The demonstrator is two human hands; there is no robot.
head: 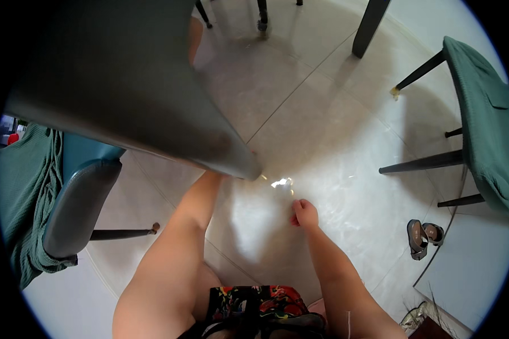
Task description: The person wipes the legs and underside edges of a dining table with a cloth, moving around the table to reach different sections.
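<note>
My right hand hangs over the pale tiled floor, its fingers curled into a loose fist with nothing visible in them. My left forearm reaches forward and passes behind the rounded corner of a dark grey tabletop. That corner hides my left hand, so I cannot see what it touches. Bright light reflections lie on the floor tiles just beyond my right hand. Between my arms, a black fabric with a colourful floral print shows at the bottom of the view.
A chair with a green cover stands at right. Sandals lie near a white panel. Another chair, with a blue and grey back and green cloth, stands at left. A dark table leg rises at the top.
</note>
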